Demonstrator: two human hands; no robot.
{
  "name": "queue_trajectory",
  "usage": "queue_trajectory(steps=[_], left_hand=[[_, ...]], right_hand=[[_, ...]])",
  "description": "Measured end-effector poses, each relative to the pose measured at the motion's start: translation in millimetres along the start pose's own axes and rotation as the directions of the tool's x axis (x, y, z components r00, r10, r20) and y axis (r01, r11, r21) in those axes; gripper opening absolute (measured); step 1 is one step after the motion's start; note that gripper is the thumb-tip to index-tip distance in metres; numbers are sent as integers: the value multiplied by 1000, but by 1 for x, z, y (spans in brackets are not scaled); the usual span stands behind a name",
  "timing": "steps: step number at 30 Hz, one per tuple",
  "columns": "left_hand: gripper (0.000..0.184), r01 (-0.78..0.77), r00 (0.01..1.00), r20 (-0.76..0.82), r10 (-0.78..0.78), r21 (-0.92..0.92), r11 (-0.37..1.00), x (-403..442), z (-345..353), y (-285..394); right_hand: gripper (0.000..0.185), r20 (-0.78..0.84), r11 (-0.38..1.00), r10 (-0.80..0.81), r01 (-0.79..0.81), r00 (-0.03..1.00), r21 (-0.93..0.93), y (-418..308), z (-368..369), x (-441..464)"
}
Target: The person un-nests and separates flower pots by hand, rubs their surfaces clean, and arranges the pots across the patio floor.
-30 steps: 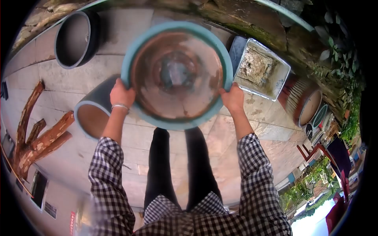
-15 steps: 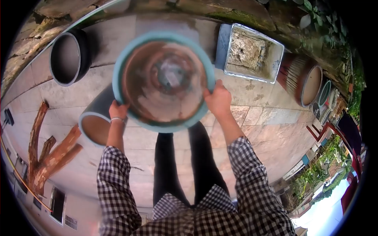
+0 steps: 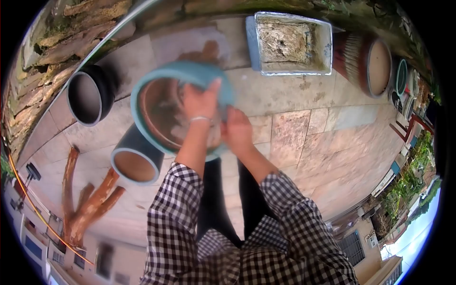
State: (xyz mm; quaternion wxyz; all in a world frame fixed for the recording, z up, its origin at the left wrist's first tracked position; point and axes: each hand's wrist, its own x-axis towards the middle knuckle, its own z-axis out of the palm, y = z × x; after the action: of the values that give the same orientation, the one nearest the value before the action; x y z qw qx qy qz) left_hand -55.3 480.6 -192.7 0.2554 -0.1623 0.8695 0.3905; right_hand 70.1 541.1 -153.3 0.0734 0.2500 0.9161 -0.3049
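Note:
A round planter pot [image 3: 156, 137] with a turquoise rim and a brown, stained inside is tilted with its mouth toward me. My right hand [image 3: 237, 129] is closed on the rim at its right side. My left hand [image 3: 200, 102], with a bracelet at the wrist, reaches across the pot's mouth near the right rim. Its thumb stands apart from the fingers, which are blurred; whether it touches the pot is unclear. Just left of the pot a grey cylindrical planter [image 3: 135, 164] lies or stands with its opening toward me.
A black round pot [image 3: 88, 97] is at the left, above a forked log [image 3: 90, 209]. A rectangular blue-grey planter [image 3: 251, 45] stands by the back wall, beside a red-brown pot [image 3: 354, 64] and a green pot [image 3: 401, 78]. Stone paving [image 3: 292, 137] spreads across the ground.
My left hand has left the pot's left rim and crossed over its mouth to the right. The pot has turned and shifted left, with my right hand still on its rim.

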Motion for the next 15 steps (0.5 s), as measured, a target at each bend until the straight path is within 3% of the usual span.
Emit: queue_trajectory(steps=[2,3,5,8,11,13,15], left_hand=[[56,-33,999,-9,33,68,997,7,6,-6],[53,-13,1000,15,12,102,995,9,4,0],[49,1,999,54,-8,119,993,6,4,1],[44,-37,998,60,34,52,998,-1,10,-2],[45,-25,997,72,24,9,1000,-16,8,-16],[52,76,986,146,-79,29,997,-29,-9,-10],[51,150,971,214,-108,-192,970,-39,-24,-8]], right_hand=[[42,47,994,58,-62,997,92,2,0,0],[38,86,961,131,-148,988,234,8,1,2],[29,198,815,251,-317,948,486,26,4,8],[25,164,665,412,-419,896,619,40,10,22],[26,252,481,456,-475,853,737,61,42,22],[20,300,528,385,-475,873,704,68,42,21],[14,331,547,336,-469,882,694,63,39,20]])
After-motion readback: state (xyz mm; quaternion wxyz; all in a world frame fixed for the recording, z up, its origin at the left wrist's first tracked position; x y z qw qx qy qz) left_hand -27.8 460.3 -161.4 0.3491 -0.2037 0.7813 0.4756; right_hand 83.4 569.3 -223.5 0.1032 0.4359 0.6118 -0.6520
